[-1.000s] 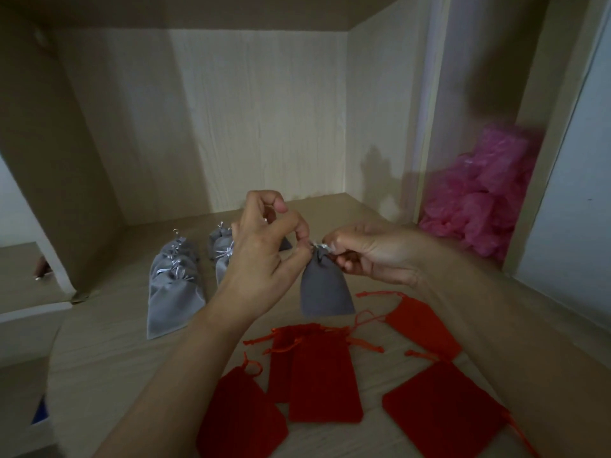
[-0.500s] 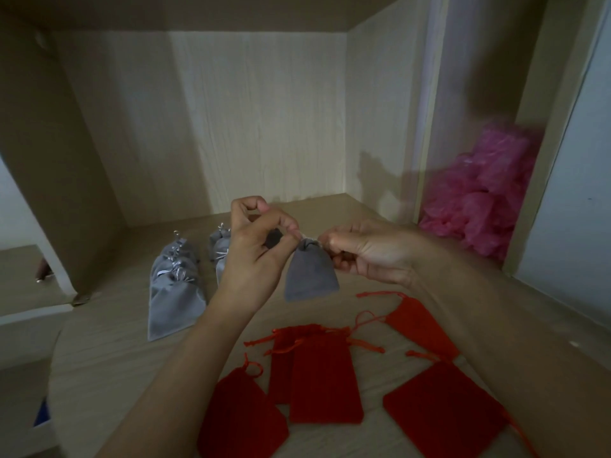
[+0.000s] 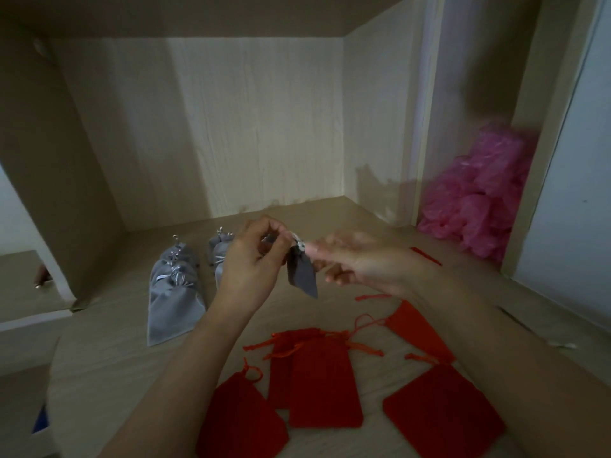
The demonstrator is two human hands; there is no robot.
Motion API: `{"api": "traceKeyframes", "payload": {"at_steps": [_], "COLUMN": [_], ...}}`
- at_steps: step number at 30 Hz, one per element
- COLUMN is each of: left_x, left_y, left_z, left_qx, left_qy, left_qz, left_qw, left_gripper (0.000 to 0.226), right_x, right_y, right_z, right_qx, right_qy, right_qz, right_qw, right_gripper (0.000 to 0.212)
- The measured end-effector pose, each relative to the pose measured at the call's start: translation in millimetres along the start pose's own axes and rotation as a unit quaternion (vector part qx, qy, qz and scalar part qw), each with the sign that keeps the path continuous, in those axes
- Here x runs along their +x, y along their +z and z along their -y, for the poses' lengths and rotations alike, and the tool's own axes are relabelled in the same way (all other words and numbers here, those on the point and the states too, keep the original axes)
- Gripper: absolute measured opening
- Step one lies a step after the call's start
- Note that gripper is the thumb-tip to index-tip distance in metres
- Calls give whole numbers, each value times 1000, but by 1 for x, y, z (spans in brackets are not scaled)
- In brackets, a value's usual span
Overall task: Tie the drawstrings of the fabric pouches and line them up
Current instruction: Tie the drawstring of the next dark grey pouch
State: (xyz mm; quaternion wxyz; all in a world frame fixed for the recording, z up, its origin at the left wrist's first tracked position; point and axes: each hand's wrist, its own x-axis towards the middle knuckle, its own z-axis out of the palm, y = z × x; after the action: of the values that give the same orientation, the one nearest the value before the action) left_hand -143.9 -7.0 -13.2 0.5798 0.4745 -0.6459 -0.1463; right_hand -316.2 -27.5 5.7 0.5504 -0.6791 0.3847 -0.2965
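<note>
A small grey pouch (image 3: 302,276) hangs in the air above the wooden shelf (image 3: 109,358), tilted with its bottom to the right. My left hand (image 3: 251,262) pinches its gathered neck. My right hand (image 3: 363,262) is motion-blurred, and its fingertips meet the silver drawstring (image 3: 300,244) at the neck. Tied grey pouches lie in two lines behind: one line (image 3: 173,292) at the left, the other (image 3: 220,256) partly hidden by my left hand. Several flat red pouches (image 3: 322,381) with loose red strings lie in front.
The shelf is a wooden alcove with a back wall and side walls close by. A heap of pink plastic (image 3: 479,200) fills the compartment at the right. Another red pouch (image 3: 441,411) lies at the near right, under my right forearm.
The grey pouch has been lifted off the shelf and now swings tilted to the right. My right hand has shifted and is blurred; my left hand has kept its pinch at the neck.
</note>
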Motion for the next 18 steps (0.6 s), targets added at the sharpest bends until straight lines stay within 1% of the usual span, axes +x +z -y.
{"api": "traceKeyframes", "payload": {"at_steps": [1, 3, 4, 6, 8, 9, 11, 13, 15, 16, 17, 18], "left_x": [0, 0, 0, 0, 0, 0, 0, 1, 3, 4, 7, 11], "left_y": [1, 3, 3, 3, 4, 5, 6, 7, 6, 5, 3, -1], "left_z": [0, 1, 1, 2, 0, -1, 1, 4, 7, 7, 10, 12], "left_qx": [-3, -1, -2, -18, -45, -57, -68, -63, -39, -23, 3, 38], "left_qy": [-9, -22, -29, -46, -72, -85, -105, -119, -135, -141, -144, -147], "left_qz": [1, 1, 3, 20, 50, 67, 96, 107, 94, 75, 50, 20], "left_qw": [1000, 1000, 1000, 999, 995, 992, 987, 985, 986, 987, 988, 988], "left_gripper": [12, 12, 12, 14, 14, 14, 21, 27, 23, 20, 21, 23], "right_x": [0, 2, 4, 10, 11, 12, 14, 16, 19, 22, 24, 27], "right_y": [1, 4, 5, 2, -1, -3, -5, -7, -7, -9, -11, -17], "right_z": [-1, -4, -6, -11, -13, -14, -17, -19, -24, -30, -36, -46], "right_qx": [-33, -97, -124, -154, -146, -143, -134, -112, -105, -126, -167, -235], "right_qy": [-3, -24, -35, -47, -48, -50, -53, -62, -77, -86, -93, -92], "right_qz": [1, -14, -28, -66, -89, -87, -82, -79, -85, -106, -142, -185], "right_qw": [999, 995, 991, 985, 984, 985, 986, 989, 988, 983, 971, 950], "right_gripper": [45, 17, 7, 13, 14, 14, 15, 20, 21, 16, 10, 15]}}
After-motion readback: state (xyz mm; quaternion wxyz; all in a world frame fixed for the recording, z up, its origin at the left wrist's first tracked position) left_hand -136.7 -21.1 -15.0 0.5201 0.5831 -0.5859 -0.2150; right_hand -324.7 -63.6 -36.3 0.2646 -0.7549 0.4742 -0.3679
